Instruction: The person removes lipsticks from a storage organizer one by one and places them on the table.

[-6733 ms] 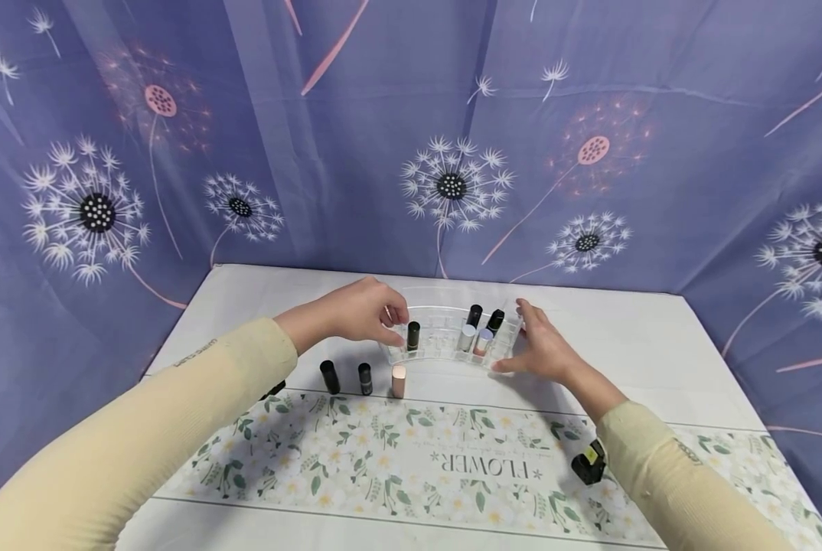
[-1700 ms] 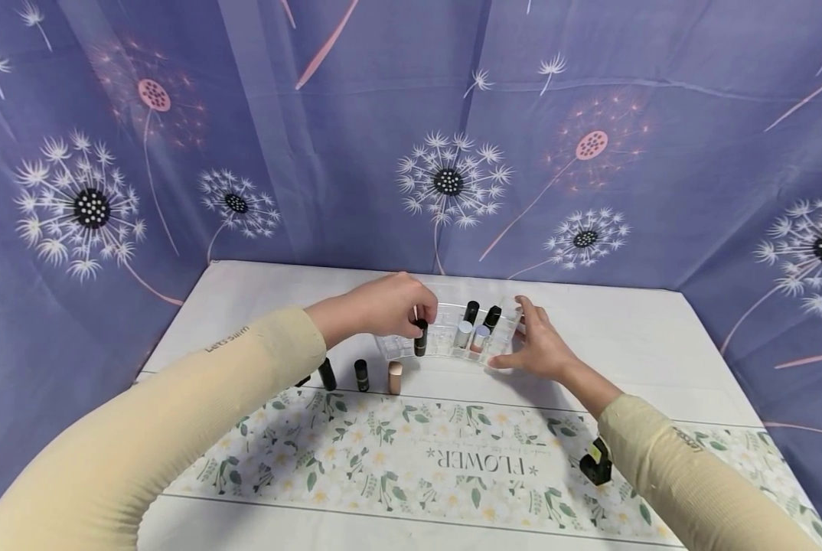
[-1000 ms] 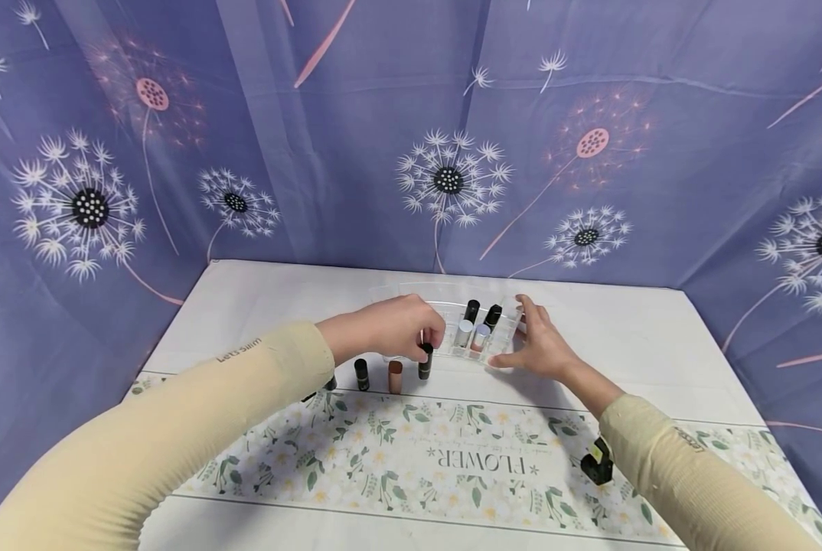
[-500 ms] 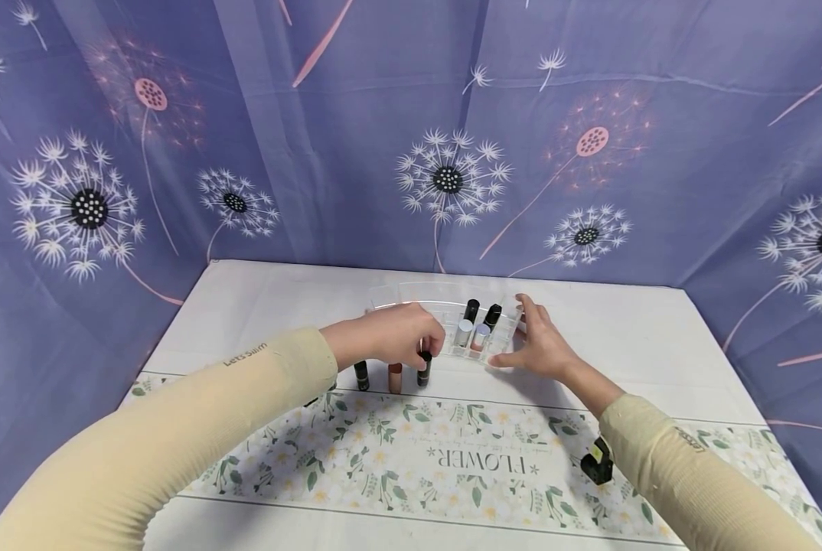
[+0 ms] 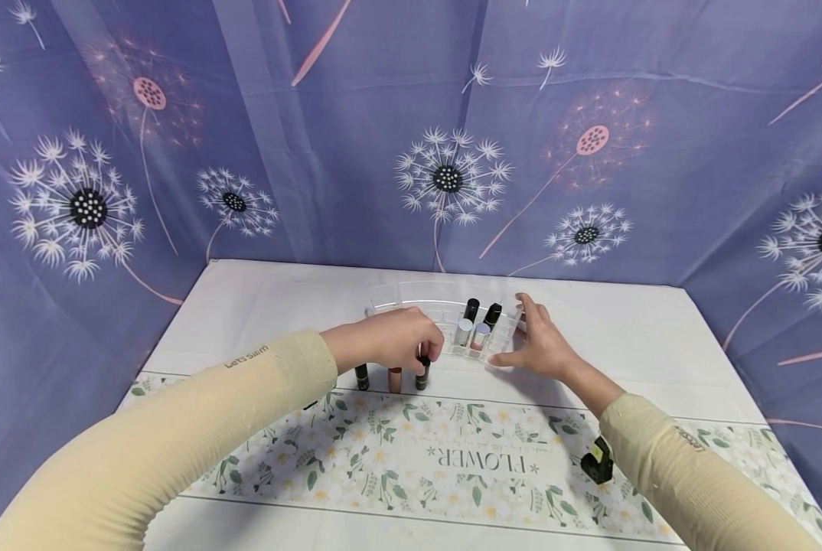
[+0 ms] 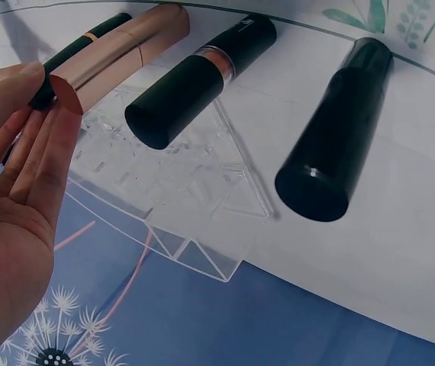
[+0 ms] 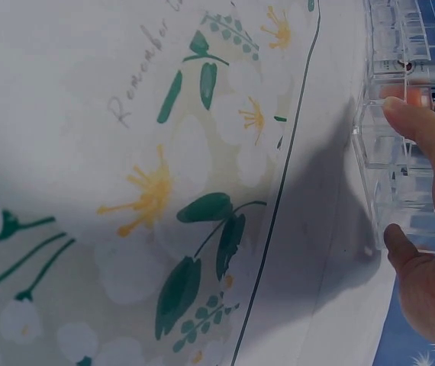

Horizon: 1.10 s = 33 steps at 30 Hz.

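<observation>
My left hand [image 5: 400,337] pinches a black lipstick [image 5: 422,376] by its upper end; it stands upright on the white table, just right of a rose-gold lipstick [image 5: 395,381]. Left of that stands a shorter black lipstick [image 5: 362,377]. The left wrist view shows these and a taller black lipstick [image 6: 336,130], which my left sleeve hides in the head view. My right hand [image 5: 545,344] holds the right end of a clear curved lipstick organizer [image 5: 445,306]. In its right part sit two black lipsticks [image 5: 471,310], a silver-capped one [image 5: 463,332] and a lilac-capped one [image 5: 480,337].
A black object with a yellow mark [image 5: 597,462] lies by my right sleeve. A floral runner [image 5: 452,467] crosses the table in front of the lipsticks. A blue dandelion-print curtain [image 5: 356,153] stands behind and at both sides.
My left hand has lifted the black lipstick out of the organizer's left part, brought it forward and lowered it beside the rose-gold one. My right hand has stayed on the organizer's end.
</observation>
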Available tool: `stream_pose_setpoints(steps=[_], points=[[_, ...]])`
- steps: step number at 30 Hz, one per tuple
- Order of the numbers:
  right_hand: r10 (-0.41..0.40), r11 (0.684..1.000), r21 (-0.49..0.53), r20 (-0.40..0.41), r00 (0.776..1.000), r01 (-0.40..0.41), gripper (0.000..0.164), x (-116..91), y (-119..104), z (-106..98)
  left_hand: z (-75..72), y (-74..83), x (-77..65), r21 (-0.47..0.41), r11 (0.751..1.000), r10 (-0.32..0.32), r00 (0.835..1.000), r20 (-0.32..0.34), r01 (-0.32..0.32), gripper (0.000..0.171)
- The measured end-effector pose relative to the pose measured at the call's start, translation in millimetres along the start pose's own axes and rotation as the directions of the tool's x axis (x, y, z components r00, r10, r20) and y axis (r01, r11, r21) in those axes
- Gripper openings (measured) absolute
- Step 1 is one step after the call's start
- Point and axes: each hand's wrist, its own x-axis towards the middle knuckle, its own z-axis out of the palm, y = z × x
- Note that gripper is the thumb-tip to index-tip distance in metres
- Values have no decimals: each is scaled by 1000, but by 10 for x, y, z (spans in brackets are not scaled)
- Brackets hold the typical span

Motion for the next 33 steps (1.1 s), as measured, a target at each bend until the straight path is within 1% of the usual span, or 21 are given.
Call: stream_pose_setpoints(steps=[7, 14, 19, 25, 31, 33], points=[[6, 1000, -1, 3, 1000, -6, 135, 4, 9, 1, -10, -7, -1, 0, 1000, 7, 1000, 10, -7, 17], [-4, 1000, 5, -4, 1000, 4, 134, 11, 7, 7, -50, -39, -16, -29, 999, -19, 1000, 17, 20, 21], [-1, 1000, 11, 0, 1000, 1, 133, 3, 16, 0, -139, -67, -56, -66, 998, -14, 1000, 7, 15, 21], [-6, 1000, 7, 1, 1000, 6, 134, -4, 26, -3, -293, -111, -164, -85, 996, -26, 1000, -11, 25, 25], [-7, 1000, 4, 3, 1000, 7, 133, -11, 15, 0, -424, -243, -281, -96, 994, -51, 998, -40, 47, 29], [-5, 1000, 3, 3, 1000, 5, 134, -12, 12, 2, -459, -296, -319, -102, 993, -64, 996, -60, 58, 30]])
